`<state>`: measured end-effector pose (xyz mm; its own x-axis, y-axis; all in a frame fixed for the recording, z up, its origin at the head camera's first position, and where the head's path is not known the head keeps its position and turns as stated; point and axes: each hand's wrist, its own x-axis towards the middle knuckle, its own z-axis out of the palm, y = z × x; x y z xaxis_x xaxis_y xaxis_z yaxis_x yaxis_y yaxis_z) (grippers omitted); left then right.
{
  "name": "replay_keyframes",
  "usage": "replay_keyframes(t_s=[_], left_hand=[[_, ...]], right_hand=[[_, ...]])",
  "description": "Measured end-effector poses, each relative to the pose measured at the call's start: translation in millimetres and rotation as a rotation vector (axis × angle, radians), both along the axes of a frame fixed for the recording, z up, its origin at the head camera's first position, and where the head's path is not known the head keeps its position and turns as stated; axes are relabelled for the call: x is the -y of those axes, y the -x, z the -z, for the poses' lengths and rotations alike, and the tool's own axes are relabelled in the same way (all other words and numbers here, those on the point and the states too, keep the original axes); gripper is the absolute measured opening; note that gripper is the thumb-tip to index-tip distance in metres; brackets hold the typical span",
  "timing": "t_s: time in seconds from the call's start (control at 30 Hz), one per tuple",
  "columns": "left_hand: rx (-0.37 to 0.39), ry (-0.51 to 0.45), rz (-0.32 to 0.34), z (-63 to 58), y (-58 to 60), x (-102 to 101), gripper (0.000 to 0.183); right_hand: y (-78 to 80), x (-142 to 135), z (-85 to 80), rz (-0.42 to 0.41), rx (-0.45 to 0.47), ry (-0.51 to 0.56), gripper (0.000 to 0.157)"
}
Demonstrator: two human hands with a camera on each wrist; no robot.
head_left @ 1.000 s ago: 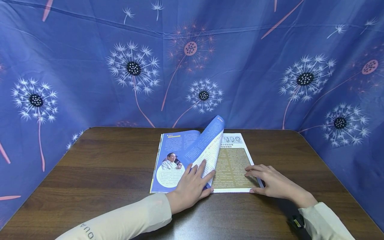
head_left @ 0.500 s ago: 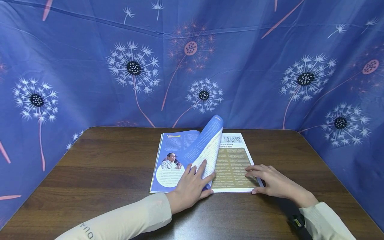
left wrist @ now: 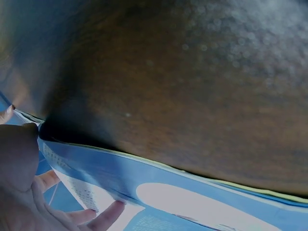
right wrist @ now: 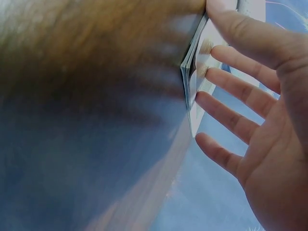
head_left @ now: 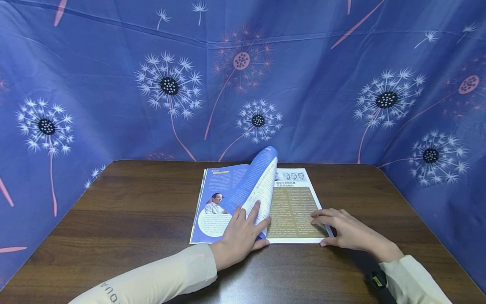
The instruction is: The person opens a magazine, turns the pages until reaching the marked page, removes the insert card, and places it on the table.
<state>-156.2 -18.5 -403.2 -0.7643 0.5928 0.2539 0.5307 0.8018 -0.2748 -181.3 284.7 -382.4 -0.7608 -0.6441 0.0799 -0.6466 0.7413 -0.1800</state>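
Observation:
An open magazine lies on the table, with blue printing on its left side and a brown text block on the right page. One leaf is curled up from the middle, its top leaning leftward. My left hand rests on this leaf with fingers spread, thumb at the bottom edge near the spine. In the left wrist view, its fingertips touch the paper. At the lower right corner, my right hand touches the right page, thumb by the bottom edge. The right wrist view shows its fingers extended and apart.
The brown wooden table extends around the magazine on both sides. Behind it hangs a blue cloth with dandelion prints. A dark band with a small device sits at the right wrist, beside the pale sleeve.
The curled leaf has shifted to the left, uncovering more of the right page's heading and drawings. My left fingers moved slightly left with it; the right thumb slid a little to the right.

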Motion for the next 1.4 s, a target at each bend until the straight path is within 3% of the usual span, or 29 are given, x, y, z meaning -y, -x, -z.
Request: replay_keyframes(t_s=[0.4,0.7,1.03,1.4], left_hand=[[0.003,0.017,0.056,0.2,3.4,-0.4,0.05],[-0.088,0.07,0.098,1.9,4.0,-0.1,0.047],[0.053,0.003,0.079,0.1,0.5,1.9,0.049],[0.077,-0.001,0.058,-1.5,-0.4,0.3,0.059]], right_hand=[[0.6,-0.4,-0.1,0.005,-0.004,-0.01,0.04],[-0.1,0.0,0.6,-0.019,-0.072,0.029,0.033],[2.4,-1.0,3.9,0.002,-0.1,0.029,0.036],[6.9,-3.0,6.3,0.002,-0.17,0.071,0.036]])
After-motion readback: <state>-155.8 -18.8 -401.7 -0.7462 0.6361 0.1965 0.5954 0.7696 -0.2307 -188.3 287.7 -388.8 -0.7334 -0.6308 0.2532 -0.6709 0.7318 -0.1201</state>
